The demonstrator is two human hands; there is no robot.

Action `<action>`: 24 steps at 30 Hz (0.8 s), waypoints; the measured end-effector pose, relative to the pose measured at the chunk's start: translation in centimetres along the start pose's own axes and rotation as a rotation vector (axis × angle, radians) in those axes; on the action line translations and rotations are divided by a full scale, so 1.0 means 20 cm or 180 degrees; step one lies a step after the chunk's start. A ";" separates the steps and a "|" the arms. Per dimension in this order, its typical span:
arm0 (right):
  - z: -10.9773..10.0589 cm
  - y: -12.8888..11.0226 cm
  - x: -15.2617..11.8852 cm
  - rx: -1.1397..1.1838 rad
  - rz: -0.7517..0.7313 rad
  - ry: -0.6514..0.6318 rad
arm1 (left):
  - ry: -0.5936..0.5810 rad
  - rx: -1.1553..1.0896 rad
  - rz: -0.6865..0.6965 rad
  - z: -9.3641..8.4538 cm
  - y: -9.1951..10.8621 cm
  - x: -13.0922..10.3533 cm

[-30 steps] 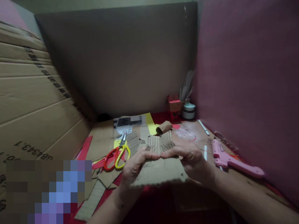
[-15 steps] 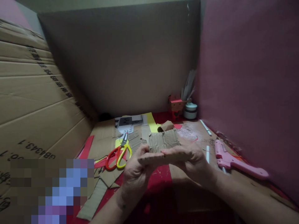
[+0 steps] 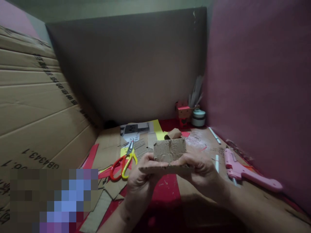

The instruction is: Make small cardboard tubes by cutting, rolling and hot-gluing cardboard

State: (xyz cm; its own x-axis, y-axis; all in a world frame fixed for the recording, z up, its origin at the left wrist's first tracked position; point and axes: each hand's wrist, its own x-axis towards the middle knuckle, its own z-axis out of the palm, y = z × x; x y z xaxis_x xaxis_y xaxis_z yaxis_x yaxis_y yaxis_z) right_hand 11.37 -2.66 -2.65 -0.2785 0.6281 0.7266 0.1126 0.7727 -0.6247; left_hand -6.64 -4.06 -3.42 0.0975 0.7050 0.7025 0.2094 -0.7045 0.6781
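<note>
Two hands, left hand (image 3: 141, 179) and right hand (image 3: 200, 166), grip one bent cardboard piece (image 3: 169, 150) between them, above the counter (image 3: 199, 197). It partly hides one curled cardboard piece (image 3: 174, 133) behind. One pair of scissors (image 3: 123, 163) lies left; one pink glue gun (image 3: 247, 173) and two white sticks (image 3: 217, 163) lie right. One lidded pot (image 3: 198, 118) stands beside one box figure (image 3: 183, 116).

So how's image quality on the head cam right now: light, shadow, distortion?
Head view: dim overall; deep shadow below the left hand and right hand; gray panel darker toward its edges; wide-angle stretch at the sides; lower-left corner pixelated; fine detail soft.
</note>
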 end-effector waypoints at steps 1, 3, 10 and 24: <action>0.00 0.01 -0.01 -0.0052 0.0061 -0.0017 | 0.0029 -0.0001 -0.0131 0.01 -0.01 -0.01; 0.01 0.03 -0.01 -0.0086 0.0104 -0.0079 | 0.0057 0.0127 -0.0359 0.01 -0.02 -0.02; 0.00 0.05 0.02 0.0267 0.0078 -0.0192 | -0.0022 0.0227 -0.0313 -0.01 -0.02 -0.02; -0.05 0.08 0.05 0.1332 0.0884 -0.0484 | -0.0240 0.0556 -0.0060 -0.03 -0.02 -0.01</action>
State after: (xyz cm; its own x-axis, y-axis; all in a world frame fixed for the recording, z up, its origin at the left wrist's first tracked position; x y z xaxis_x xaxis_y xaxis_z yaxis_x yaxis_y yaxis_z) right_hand 12.12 -0.68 -2.56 -0.4312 0.7595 0.4871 -0.1802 0.4565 -0.8713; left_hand -7.38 -4.07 -3.68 0.1632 0.7267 0.6673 0.3769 -0.6709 0.6385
